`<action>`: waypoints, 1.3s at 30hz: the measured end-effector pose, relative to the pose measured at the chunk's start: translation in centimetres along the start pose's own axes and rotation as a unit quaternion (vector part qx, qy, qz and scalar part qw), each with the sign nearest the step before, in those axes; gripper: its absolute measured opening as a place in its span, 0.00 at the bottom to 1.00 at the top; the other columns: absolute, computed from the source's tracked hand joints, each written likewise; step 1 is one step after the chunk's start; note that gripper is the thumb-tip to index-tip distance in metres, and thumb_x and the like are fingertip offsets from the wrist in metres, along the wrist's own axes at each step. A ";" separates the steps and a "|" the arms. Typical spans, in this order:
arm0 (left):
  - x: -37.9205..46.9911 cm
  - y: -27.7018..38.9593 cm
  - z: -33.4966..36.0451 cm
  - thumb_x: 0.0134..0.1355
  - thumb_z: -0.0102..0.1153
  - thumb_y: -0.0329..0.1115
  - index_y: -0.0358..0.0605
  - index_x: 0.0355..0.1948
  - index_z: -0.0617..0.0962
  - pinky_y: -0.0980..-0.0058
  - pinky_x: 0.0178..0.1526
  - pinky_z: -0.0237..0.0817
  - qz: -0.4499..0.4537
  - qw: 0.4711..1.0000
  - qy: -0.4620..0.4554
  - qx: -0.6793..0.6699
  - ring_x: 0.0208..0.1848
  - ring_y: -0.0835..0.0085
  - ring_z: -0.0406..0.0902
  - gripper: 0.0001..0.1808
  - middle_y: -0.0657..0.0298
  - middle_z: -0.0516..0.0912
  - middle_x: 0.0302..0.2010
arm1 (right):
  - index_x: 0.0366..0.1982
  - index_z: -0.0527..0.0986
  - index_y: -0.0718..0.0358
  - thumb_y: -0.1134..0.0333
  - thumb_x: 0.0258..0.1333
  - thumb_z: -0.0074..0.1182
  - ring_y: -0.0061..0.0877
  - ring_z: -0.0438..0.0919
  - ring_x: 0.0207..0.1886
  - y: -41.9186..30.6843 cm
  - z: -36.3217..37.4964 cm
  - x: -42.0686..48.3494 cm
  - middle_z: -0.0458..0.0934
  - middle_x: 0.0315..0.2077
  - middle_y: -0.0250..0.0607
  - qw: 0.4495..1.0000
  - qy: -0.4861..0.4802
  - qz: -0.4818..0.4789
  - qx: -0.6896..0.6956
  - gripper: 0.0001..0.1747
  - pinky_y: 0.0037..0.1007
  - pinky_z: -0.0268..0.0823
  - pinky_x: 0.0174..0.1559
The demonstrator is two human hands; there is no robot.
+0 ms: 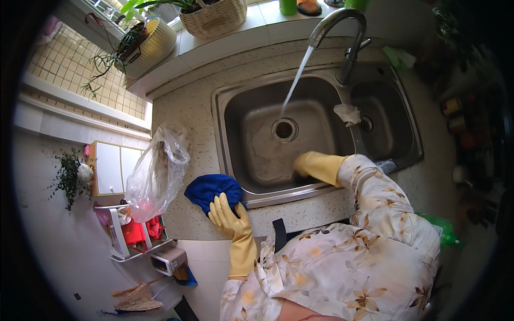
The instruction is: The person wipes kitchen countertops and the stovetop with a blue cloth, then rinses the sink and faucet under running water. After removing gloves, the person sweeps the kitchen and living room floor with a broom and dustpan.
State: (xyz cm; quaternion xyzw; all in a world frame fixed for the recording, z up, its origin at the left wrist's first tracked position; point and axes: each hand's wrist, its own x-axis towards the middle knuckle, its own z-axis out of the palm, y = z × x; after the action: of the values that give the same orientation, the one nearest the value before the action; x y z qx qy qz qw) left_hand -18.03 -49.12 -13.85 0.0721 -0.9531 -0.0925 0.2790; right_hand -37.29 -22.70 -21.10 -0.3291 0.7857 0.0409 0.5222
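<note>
My left hand (228, 218), in a yellow rubber glove, holds the near edge of a blue cloth (213, 190). The bunched cloth lies on the speckled countertop against the sink's left front corner. Low in the larger basin of the stainless steel sink (251, 158), near its front wall, is my right hand (307, 163), also gloved. Motion blurs its fingers, so I cannot tell whether they grip anything. Water pours from the curved chrome faucet (337, 18) toward the round drain (284, 129). A crumpled white cloth or tissue (347, 114) sits on the divider between the basins.
A clear plastic bag (158, 176) hangs at the counter's left edge. Potted plants in a ribbed planter (154, 46) and a wicker basket (213, 18) line the ledge behind. A green bottle (439, 228) stands right of my body. Dark, indistinct items crowd the far right.
</note>
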 end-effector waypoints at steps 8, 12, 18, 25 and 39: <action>-0.2 0.0 0.0 0.65 0.65 0.38 0.41 0.64 0.81 0.45 0.67 0.63 -0.009 1.000 -0.008 0.006 0.64 0.40 0.77 0.27 0.48 0.83 0.63 | 0.66 0.75 0.64 0.71 0.68 0.53 0.47 0.83 0.61 6.1 -7.0 5.8 0.81 0.61 0.53 0.507 0.371 -0.147 0.764 0.26 0.41 0.79 0.55; -0.2 0.1 0.1 0.64 0.67 0.38 0.41 0.63 0.82 0.45 0.66 0.64 -0.014 1.000 -0.003 0.006 0.63 0.41 0.77 0.27 0.48 0.84 0.61 | 0.69 0.72 0.65 0.74 0.66 0.52 0.51 0.84 0.59 3.9 -11.1 0.2 0.83 0.58 0.52 0.387 0.380 -0.202 0.816 0.29 0.42 0.80 0.52; 0.7 0.6 0.1 0.62 0.68 0.37 0.40 0.63 0.82 0.45 0.66 0.64 -0.007 1.000 -0.005 -0.011 0.63 0.41 0.77 0.27 0.47 0.84 0.61 | 0.67 0.77 0.53 0.59 0.66 0.57 0.46 0.84 0.59 4.5 -3.0 5.8 0.86 0.56 0.50 0.914 0.262 0.148 0.273 0.28 0.43 0.76 0.62; 0.4 0.2 -0.1 0.62 0.67 0.37 0.39 0.63 0.81 0.44 0.66 0.63 -0.017 1.000 -0.015 0.002 0.63 0.40 0.77 0.28 0.46 0.83 0.61 | 0.68 0.75 0.49 0.55 0.65 0.58 0.49 0.77 0.67 -3.5 -2.1 5.1 0.80 0.63 0.50 0.886 0.282 0.108 0.352 0.30 0.44 0.68 0.70; 0.7 0.2 -0.4 0.61 0.64 0.33 0.37 0.62 0.81 0.43 0.66 0.64 -0.014 1.000 -0.008 -0.012 0.61 0.38 0.77 0.27 0.44 0.83 0.60 | 0.57 0.82 0.52 0.71 0.67 0.52 0.41 0.82 0.61 5.1 -3.4 5.0 0.84 0.57 0.38 0.930 0.349 0.111 -0.035 0.19 0.44 0.75 0.58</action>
State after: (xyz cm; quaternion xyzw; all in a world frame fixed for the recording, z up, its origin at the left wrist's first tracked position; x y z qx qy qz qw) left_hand -18.41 -49.16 -13.12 0.0817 -0.9529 -0.1090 0.2710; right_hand -44.07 -22.53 -25.24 -0.2515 0.9479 0.0086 0.1952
